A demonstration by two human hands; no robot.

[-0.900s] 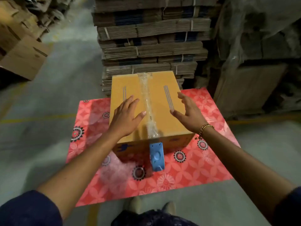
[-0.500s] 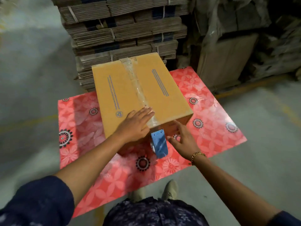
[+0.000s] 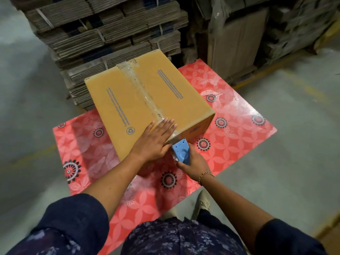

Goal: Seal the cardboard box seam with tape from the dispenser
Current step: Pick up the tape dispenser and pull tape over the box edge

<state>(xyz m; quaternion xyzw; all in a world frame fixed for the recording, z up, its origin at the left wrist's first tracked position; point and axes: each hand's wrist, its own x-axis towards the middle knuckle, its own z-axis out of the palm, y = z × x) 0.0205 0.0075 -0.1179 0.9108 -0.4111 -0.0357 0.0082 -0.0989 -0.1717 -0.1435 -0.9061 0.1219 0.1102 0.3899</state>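
Note:
A closed brown cardboard box (image 3: 127,100) stands on a red flowered mat (image 3: 230,137). Clear tape (image 3: 141,91) runs along its top seam from the far edge to the near edge. My left hand (image 3: 154,140) lies flat, fingers spread, on the near end of the taped seam. My right hand (image 3: 193,162) grips a blue tape dispenser (image 3: 181,151) from below, just in front of the box's near top corner. A strip of tape still joins the dispenser to the box edge.
Strapped stacks of flattened cardboard (image 3: 103,34) rise right behind the box. More wrapped cardboard bundles (image 3: 239,39) stand at the back right. Grey concrete floor (image 3: 294,126) surrounds the mat. My feet (image 3: 202,201) are at the mat's near edge.
My left hand slid from the box top to the near end of the seam. My right hand dropped from above the box and took hold of the blue dispenser.

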